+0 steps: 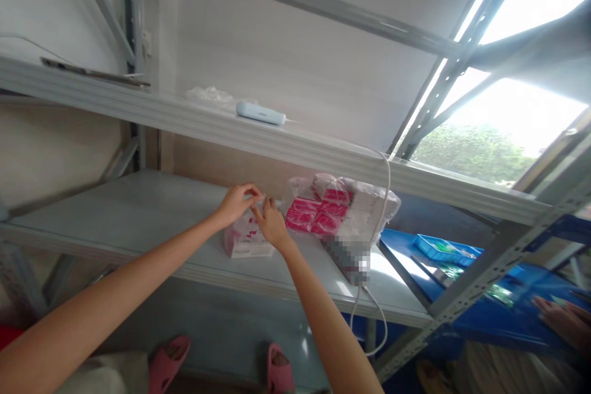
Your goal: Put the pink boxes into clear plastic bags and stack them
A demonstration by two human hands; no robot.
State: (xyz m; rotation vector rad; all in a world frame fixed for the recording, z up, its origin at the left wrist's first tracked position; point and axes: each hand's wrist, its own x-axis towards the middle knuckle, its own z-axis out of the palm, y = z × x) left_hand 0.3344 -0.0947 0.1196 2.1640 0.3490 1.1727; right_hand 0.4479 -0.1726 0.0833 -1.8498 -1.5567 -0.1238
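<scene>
On the lower shelf stands a clear plastic bag [249,237] with a white-and-pink box inside. My left hand [239,203] pinches the gathered top of this bag from the left. From the right, my right hand [271,221] has its fingers closed at the same gathered plastic, close to the left fingertips. Just right of the hands sit several bright pink packs [318,212] in clear plastic bags. Beside them is a bagged white box [364,212]. My fingers partly hide the bag's top.
A pale blue oblong case [261,113] and crumpled clear plastic [210,96] lie on the upper shelf [184,126]. A white cable [386,197] hangs down past a blurred-out object [348,258]. At right, another person's hand [561,314] is over a blue table [489,320] holding a blue tray [438,249].
</scene>
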